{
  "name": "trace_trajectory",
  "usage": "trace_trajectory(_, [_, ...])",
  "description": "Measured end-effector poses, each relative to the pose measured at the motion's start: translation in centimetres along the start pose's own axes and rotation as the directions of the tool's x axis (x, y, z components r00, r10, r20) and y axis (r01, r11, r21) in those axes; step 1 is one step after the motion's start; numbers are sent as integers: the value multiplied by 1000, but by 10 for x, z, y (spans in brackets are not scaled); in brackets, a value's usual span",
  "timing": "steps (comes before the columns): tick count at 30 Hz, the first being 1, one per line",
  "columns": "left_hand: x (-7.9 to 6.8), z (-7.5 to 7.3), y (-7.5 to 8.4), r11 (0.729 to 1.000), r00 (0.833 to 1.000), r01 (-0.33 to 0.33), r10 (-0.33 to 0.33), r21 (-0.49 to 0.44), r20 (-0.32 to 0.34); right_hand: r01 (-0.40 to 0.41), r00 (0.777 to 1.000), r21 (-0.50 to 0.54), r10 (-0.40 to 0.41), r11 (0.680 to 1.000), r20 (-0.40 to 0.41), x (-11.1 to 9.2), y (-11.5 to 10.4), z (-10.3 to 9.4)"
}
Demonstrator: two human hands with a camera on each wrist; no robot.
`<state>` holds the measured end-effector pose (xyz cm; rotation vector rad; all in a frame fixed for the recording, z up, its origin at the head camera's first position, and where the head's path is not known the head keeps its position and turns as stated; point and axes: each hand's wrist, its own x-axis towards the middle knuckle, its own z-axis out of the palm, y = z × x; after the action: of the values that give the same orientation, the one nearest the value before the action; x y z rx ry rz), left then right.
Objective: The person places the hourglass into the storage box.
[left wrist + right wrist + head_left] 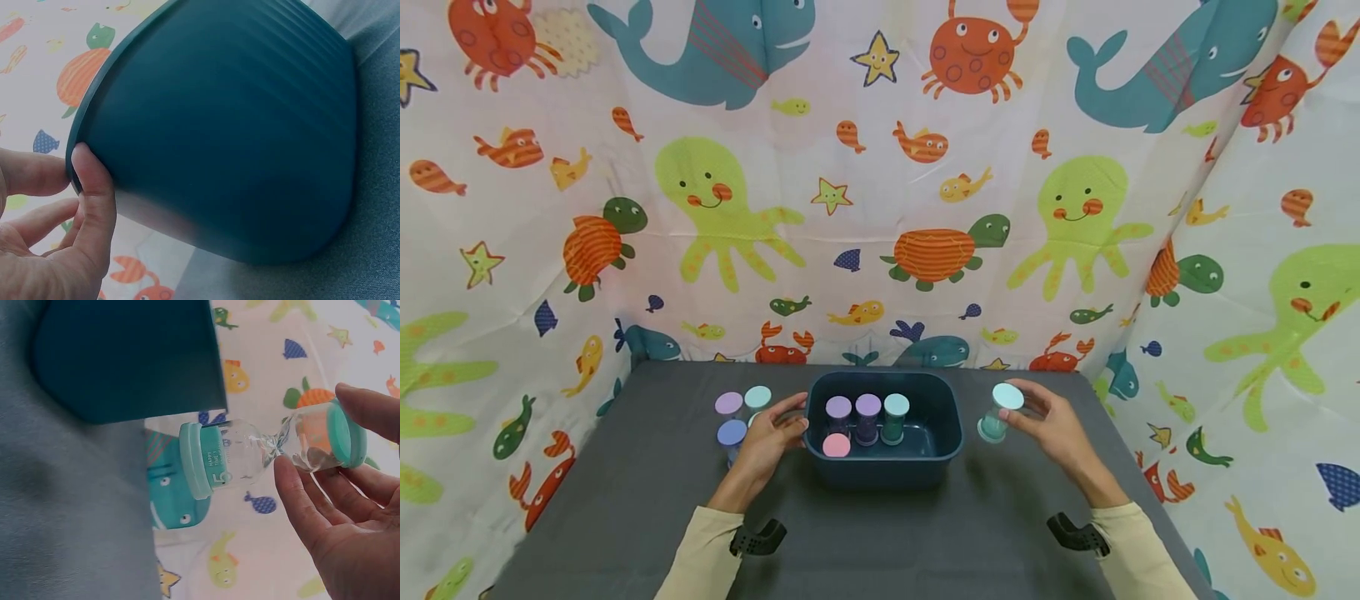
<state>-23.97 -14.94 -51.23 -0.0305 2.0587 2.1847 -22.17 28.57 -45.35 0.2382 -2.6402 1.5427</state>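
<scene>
My right hand (1054,425) holds a sand timer (240,456) with mint-green end caps and clear glass, thumb on one cap and fingers along the glass. It is held up off the table, just right of the dark blue bin (883,475). The number 5 shows near its lower cap in the right wrist view. With thumb and fingers, my left hand (764,443) pinches the bin's left rim (74,140). Inside the bin stand two purple-capped timers (867,407), a mint-capped timer (896,406) and a pink-capped timer (837,445).
Left of the bin, partly behind my left hand, stand several more timers: a purple-capped one (728,404), a mint-capped one (757,397) and a blue-capped one (732,432) among them. A sea-animal curtain (865,150) hangs behind the grey table (925,550).
</scene>
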Motion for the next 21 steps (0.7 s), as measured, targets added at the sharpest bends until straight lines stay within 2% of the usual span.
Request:
trace_trajectory(14, [-2, 0, -1, 1000, 1000, 8, -8, 7, -8, 70, 997, 54, -71, 996, 14, 0, -38, 2])
trace_trajectory(21, [-1, -1, -1, 1000, 1000, 1, -1, 8, -6, 100, 994, 103, -104, 990, 31, -3, -47, 9])
